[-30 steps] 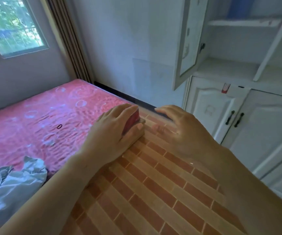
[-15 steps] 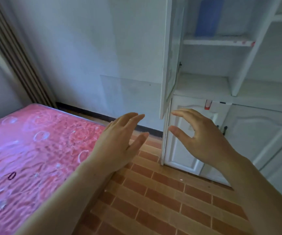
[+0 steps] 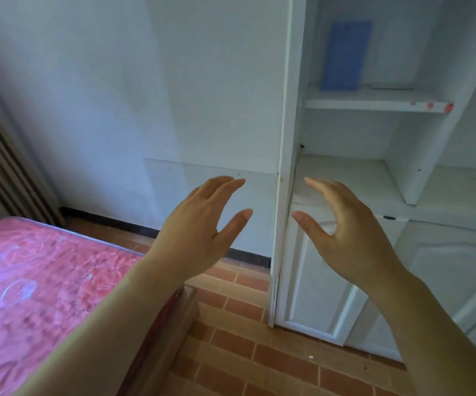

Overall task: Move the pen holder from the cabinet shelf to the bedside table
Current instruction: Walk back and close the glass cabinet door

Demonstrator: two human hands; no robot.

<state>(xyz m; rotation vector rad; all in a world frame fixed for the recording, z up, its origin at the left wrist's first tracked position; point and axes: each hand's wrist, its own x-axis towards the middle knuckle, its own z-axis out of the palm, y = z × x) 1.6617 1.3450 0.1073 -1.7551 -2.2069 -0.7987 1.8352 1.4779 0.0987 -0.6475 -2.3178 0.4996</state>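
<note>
**Pen holder untouched on the upper shelf, both grips released**

The blue pen holder (image 3: 345, 55) stood upright towards the back of the cabinet shelf (image 3: 373, 104), with nothing touching it. Below it and well apart, the left grip (image 3: 196, 238) and right grip (image 3: 351, 238) were released, fingers spread and palms facing each other, probably readied to reach up for it. A flat pale thing (image 3: 391, 86) lay just right of the pen holder, too blurred to name. The holder's contents could not be made out, and the bedside table was out of view.

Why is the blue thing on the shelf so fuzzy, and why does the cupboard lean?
Head view: the blue pen holder is blurred, its details lost; the head view's wide lens tilts the cabinet edges; the light there is dim and bluish.
</note>
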